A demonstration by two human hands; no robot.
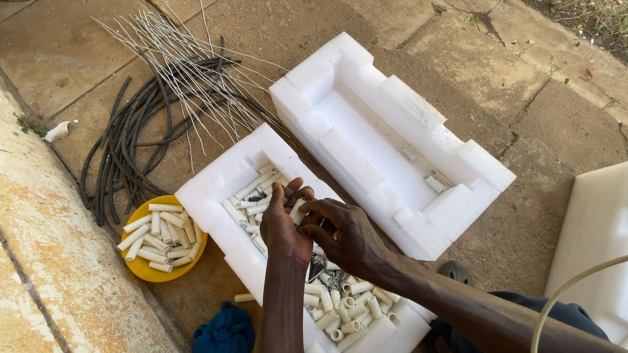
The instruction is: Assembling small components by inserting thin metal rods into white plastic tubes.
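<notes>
**Two hands over a foam tray of short white tubes**

Closest to the viewer, a blue cloth (226,330) lies crumpled on the paving at the bottom edge. Just to its right sits a white foam tray (212,189), a long moulded block with a hollow running its length. The hollow holds many short white tube pieces (340,304), heaped thickest at the near end and thinner at the far end, with a few dark bits showing among them in the middle.

Both hands meet above the middle of this tray. The left hand (284,229) has its fingers curled up and close together, and a single white tube piece (298,210) sits against its fingertips. The right hand (347,235) reaches in from the right, its fingers narrowed toward that same piece; whether it pinches the piece or only touches it cannot be told.

Left of the tray, resting on the ground, is a yellow bowl (154,271) filled with more of the same white tubes. One loose tube lies on the paving between bowl and cloth.

Farther off, to the upper right, a second foam block (418,114) lies open, its hollow nearly bare but for a couple of small pieces near the right end.

Farthest, at upper left, a bundle of black cable sheaths (127,144) curves across the stone, with thin grey wires (176,49) fanned over it.
</notes>
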